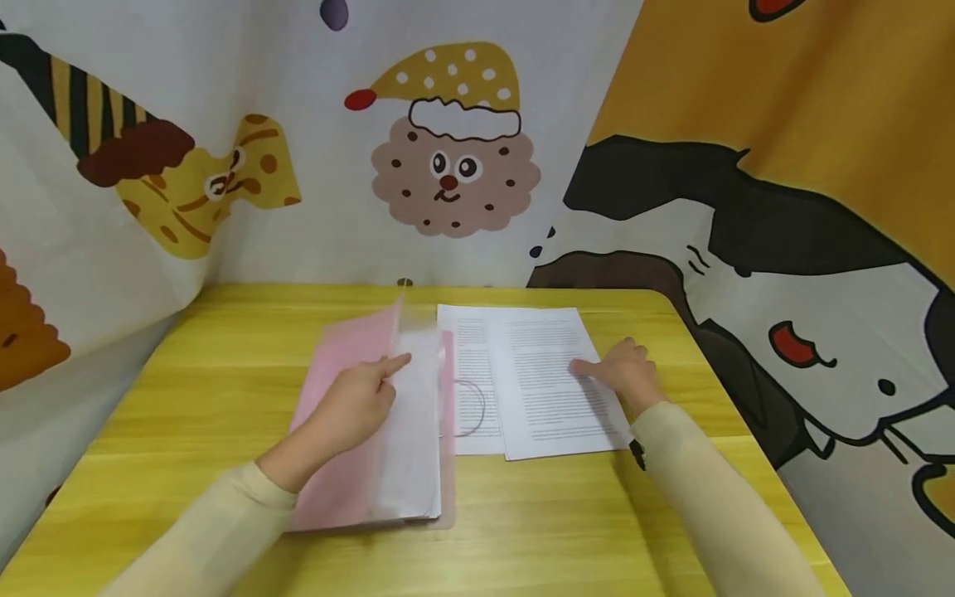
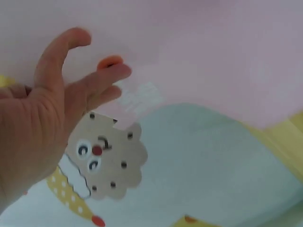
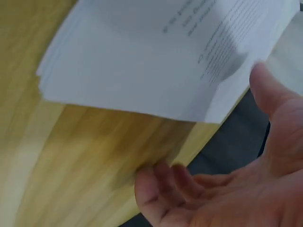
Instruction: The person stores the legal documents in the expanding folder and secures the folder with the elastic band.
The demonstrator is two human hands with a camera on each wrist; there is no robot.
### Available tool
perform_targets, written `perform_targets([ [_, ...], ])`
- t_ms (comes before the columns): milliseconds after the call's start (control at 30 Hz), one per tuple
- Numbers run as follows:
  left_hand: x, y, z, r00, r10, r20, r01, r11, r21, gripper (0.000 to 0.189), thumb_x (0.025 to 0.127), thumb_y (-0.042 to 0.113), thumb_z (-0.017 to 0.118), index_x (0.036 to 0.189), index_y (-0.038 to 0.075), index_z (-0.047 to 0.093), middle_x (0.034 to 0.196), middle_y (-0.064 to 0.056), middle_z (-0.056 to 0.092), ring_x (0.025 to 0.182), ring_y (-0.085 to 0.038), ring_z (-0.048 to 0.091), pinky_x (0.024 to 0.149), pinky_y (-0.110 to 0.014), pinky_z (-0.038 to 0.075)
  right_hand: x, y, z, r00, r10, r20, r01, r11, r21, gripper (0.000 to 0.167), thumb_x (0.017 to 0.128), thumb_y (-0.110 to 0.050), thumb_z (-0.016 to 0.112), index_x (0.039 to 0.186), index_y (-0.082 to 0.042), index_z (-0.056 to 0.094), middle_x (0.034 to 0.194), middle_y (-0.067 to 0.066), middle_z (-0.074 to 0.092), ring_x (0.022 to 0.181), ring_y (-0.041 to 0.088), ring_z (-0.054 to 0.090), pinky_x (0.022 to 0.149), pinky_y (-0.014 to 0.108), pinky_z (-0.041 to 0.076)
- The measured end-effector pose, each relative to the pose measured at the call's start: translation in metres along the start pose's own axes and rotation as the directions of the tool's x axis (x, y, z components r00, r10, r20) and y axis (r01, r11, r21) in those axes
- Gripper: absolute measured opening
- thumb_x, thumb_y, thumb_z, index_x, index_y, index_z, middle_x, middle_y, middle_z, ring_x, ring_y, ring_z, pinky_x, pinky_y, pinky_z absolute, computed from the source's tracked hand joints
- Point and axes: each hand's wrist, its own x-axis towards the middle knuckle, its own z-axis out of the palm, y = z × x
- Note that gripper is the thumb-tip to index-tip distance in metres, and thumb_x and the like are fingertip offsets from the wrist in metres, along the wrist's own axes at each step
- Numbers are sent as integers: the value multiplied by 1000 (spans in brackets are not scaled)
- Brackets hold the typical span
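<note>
A pink translucent folder [image 1: 351, 332] lies on the table's left half, its cover edge raised, with white sheets [image 1: 414, 431] showing inside. My left hand [image 1: 354, 406] is over that cover, index finger stretched toward the sheets. In the left wrist view, the fingers [image 2: 78, 87] are apart in front of the pink plastic, beside a small orange round piece [image 2: 110, 61]. To the right lie printed pages [image 1: 548, 390], partly overlapping. My right hand [image 1: 630, 373] is at their right edge, thumb nearest the paper. Its other fingers are loosely bent off the stack [image 3: 113, 61], holding nothing visible.
A thin looped cord [image 1: 481, 406] extends from the folder over the left printed pages. The yellow wood-grain table [image 1: 522, 531] ends at a cartoon-print curtain [image 1: 298, 240] behind and along the right side.
</note>
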Motion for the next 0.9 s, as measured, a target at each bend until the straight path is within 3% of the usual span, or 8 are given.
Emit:
perform_targets([
  [67, 1, -3, 5, 998, 15, 68, -17, 1000, 27, 52, 102, -2, 40, 152, -5, 55, 133, -40, 65, 141, -46, 57, 59, -29, 42, 5, -2, 3, 997, -8, 80, 8, 1000, -8, 135, 87, -68, 75, 158, 25, 8, 154, 49, 30, 136, 59, 44, 115, 66, 44],
  [100, 2, -4, 8, 996, 15, 88, -19, 999, 43, 52, 102, -1, 39, 152, -6, 55, 134, -39, 65, 151, -46, 43, 66, -32, 46, 7, -4, 5, 994, -21, 106, 22, 1000, -3, 136, 86, -67, 78, 158, 25, 8, 154, 49, 30, 137, 58, 45, 116, 65, 44],
  [167, 3, -5, 10, 994, 10, 110, -16, 999, 50, 52, 102, 0, 39, 152, -10, 52, 149, -36, 56, 133, -46, 63, 72, -34, 46, 8, -11, 6, 990, -49, 132, 48, 999, 12, 133, 86, -61, 81, 157, 25, 10, 156, 48, 30, 138, 55, 47, 117, 63, 44],
  [200, 4, -6, 11, 994, 6, 111, -11, 999, 44, 52, 102, 0, 39, 152, -12, 51, 156, -32, 52, 109, -39, 72, 70, -33, 46, 9, -13, 6, 989, -59, 139, 57, 998, 15, 128, 86, -58, 82, 157, 25, 14, 157, 47, 31, 137, 54, 48, 118, 62, 45],
  [300, 5, -8, 11, 994, -16, 110, 16, 1000, 1, 54, 103, 3, 39, 154, -12, 47, 158, -31, 49, 55, -16, 42, 54, -25, 37, 11, -15, 4, 988, -69, 138, 64, 997, 38, 112, 88, -49, 83, 153, 24, 29, 154, 43, 41, 134, 49, 52, 118, 59, 45],
  [400, 6, -9, 8, 994, -18, 108, 23, 999, -46, 54, 103, 5, 38, 155, -11, 46, 155, -31, 53, 48, -8, 21, 45, -20, 26, 11, -10, 2, 990, -67, 123, 57, 995, 81, 99, 89, -41, 84, 151, 21, 38, 151, 39, 49, 132, 47, 55, 117, 58, 46],
  [600, 6, -13, 0, 994, -22, 103, 31, 995, -94, 51, 105, 7, 37, 151, -11, 52, 165, -22, 46, 49, -9, 19, 44, -20, 23, 7, -5, -4, 996, -63, 70, 53, 990, 131, 84, 89, -30, 83, 149, 16, 47, 148, 36, 55, 129, 47, 58, 113, 58, 48],
  [900, -1, -20, -14, 998, -21, 63, 28, 994, -105, 48, 106, 7, 39, 146, -12, 58, 163, -19, 49, 50, -10, 19, 45, -21, 22, 16, 3, -15, 995, -45, 86, 51, 997, -61, 75, 89, -27, 82, 141, 18, 54, 140, 36, 60, 120, 46, 61, 109, 58, 51],
])
